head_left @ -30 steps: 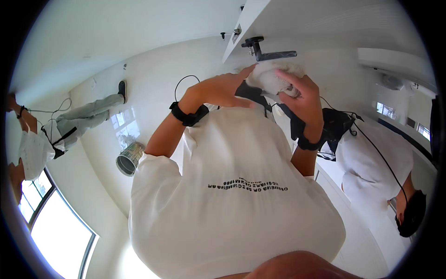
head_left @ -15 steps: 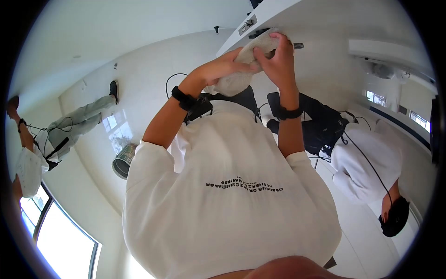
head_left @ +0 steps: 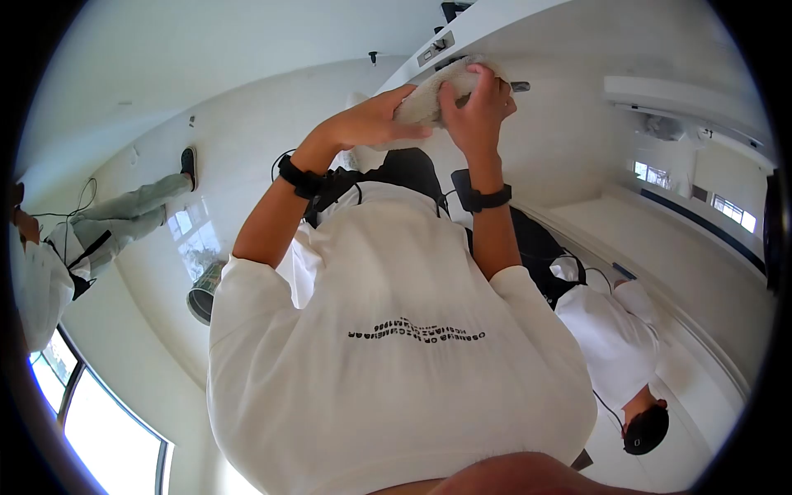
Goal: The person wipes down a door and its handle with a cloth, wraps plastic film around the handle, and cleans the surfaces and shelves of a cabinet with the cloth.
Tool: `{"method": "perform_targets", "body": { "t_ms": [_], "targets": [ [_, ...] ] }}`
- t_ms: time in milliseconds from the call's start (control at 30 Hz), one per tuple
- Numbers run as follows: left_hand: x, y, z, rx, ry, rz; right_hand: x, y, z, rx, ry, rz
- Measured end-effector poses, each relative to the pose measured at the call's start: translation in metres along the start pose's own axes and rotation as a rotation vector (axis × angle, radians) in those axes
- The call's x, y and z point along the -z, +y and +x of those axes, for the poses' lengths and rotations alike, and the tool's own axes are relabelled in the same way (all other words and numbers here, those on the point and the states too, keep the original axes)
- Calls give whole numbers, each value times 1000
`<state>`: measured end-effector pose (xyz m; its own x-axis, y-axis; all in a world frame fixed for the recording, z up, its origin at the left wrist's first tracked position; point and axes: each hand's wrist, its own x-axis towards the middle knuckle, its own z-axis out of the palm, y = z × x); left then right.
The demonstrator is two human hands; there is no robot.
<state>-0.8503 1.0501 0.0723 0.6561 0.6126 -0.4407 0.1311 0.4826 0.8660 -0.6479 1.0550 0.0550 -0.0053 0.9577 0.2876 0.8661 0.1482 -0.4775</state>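
Note:
A fluffy off-white cloth (head_left: 425, 101) is bunched and folded between my two hands, near the top of the view. My left hand (head_left: 371, 120) grips its near left side, with the fingers partly hidden by the cloth. On the other side, my right hand (head_left: 477, 107) pinches the cloth, its thumb and forefinger curled over the upper folds. Both wrists carry black bands, and a dark device sits beside the right one. Behind the cloth is a white counter-like edge (head_left: 412, 70) with a socket plate (head_left: 436, 49).
A person in a white top (head_left: 615, 338) and dark trousers is on the right. On the left stands another person in grey trousers (head_left: 132, 214). A bucket-like container (head_left: 205, 293) is on the floor at left, above a large window (head_left: 111, 421). A ledge (head_left: 685, 95) runs along the right.
My hands and the cloth have shifted slightly left in view, and the cloth looks more folded. The person on the right has changed posture, and the one on the left sits nearer the edge.

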Motion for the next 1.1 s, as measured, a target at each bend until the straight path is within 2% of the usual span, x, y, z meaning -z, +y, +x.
{"method": "perform_targets", "body": {
  "t_ms": [133,200,233,300,333,433,467,500,567,600,667,700,733,767,800,833,900,967,1000,1100],
  "targets": [
    [16,-4,17,13,60,54,-18,15,13,263,-41,-47],
    [22,-23,26,0,119,211,-27,6,6,379,-129,-1],
    [25,-35,33,-9,152,287,-29,5,3,394,-141,26],
    [29,-78,51,-184,192,365,-32,0,-3,438,-166,91],
    [31,-82,53,-271,214,410,-23,-8,-5,395,-273,211],
    [18,-81,50,-199,487,296,3,-28,-17,495,-294,344],
    [23,-87,55,-262,562,280,9,-34,-17,556,-284,377],
    [28,-78,56,-311,539,290,13,-40,-15,566,-328,397],
    [35,-58,53,-398,485,301,19,-49,-11,574,-427,437],
    [33,-63,46,-497,482,268,24,-52,-16,578,-390,484],
    [47,-80,47,-542,481,259,29,-34,-17,448,-197,412],
    [51,-87,44,-566,482,254,23,-17,-16,325,-8,467],
    [52,-87,39,-542,504,229,26,2,-16,76,44,489],
    [57,-91,40,-577,520,221,18,28,-8,45,175,398],
    [64,-97,43,-614,534,216,21,42,1,92,204,288],
    [69,-100,44,-645,551,213,15,69,9,218,188,115],
    [65,-75,48,-792,548,230,7,92,23,290,66,141],
    [61,-55,61,-881,545,353,6,101,25,329,-164,-8],
    [52,-36,63,-861,578,427,4,101,25,348,-279,-83],
    [44,-28,94,-724,616,479,-4,100,27,295,-316,-143]
  ]
}}
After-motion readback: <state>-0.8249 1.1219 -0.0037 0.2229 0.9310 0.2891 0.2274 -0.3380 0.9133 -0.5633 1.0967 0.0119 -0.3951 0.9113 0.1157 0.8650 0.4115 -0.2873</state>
